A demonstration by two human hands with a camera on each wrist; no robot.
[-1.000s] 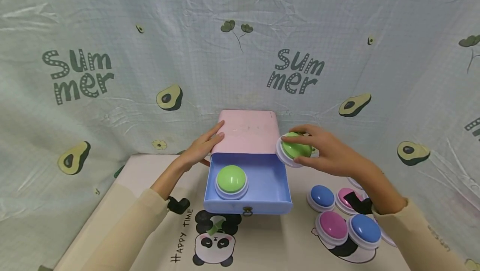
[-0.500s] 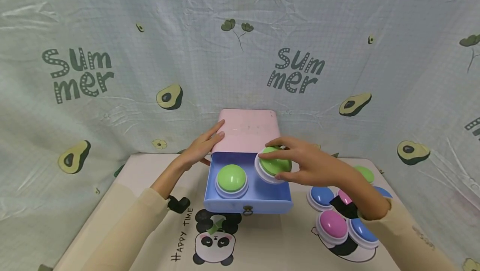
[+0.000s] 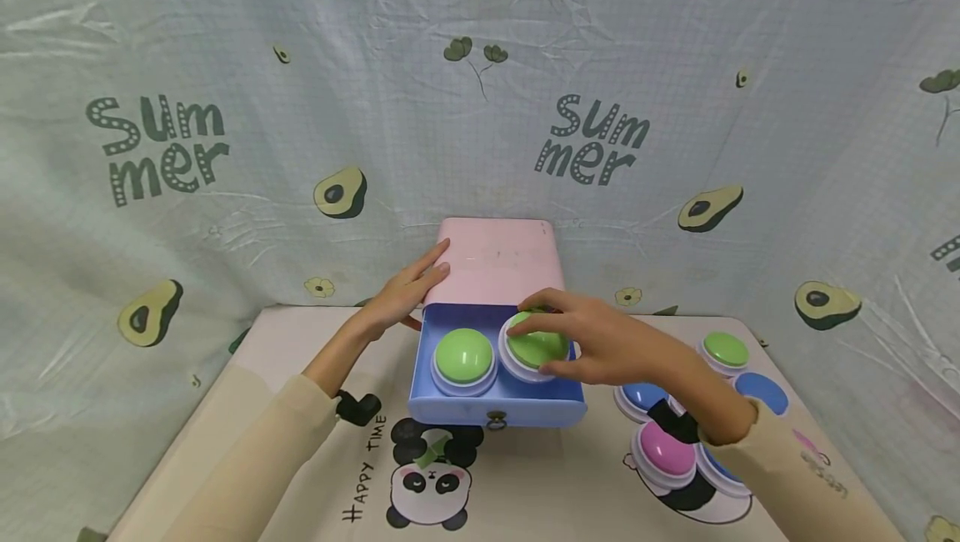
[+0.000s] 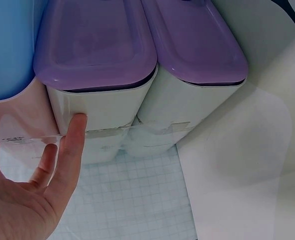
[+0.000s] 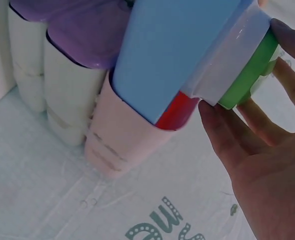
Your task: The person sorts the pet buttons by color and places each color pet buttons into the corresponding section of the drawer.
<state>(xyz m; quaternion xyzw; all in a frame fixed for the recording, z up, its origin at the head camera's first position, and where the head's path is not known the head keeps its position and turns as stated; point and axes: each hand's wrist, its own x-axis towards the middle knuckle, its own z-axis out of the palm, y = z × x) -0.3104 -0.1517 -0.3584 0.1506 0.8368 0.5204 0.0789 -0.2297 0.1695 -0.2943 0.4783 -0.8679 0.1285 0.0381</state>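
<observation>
My right hand [image 3: 600, 338] grips a green push button [image 3: 537, 350] with a white base, thumb and fingers around it, over the right part of the blue drawer [image 3: 450, 414]. In the right wrist view, the button's white side [image 5: 232, 55] overlaps the drawer's edge. A second green push button [image 3: 463, 356] sits in the drawer's left part. The drawer is pulled out from the pink box [image 3: 497, 263]. My left hand [image 3: 401, 300] rests against the box's left side with fingers extended; in the left wrist view a fingertip touches a white case [image 4: 92, 105].
Purple drawers [image 4: 97, 45] in white cases stand under the pink box. On the table at right are several more push buttons, including a green one [image 3: 726, 349], a blue one [image 3: 761, 392] and a pink one [image 3: 667, 449]. A patterned sheet [image 3: 480, 158] hangs behind.
My right hand has carried the green push button leftward and down, from beside the pink box to the drawer's right part. My left hand stays against the box.
</observation>
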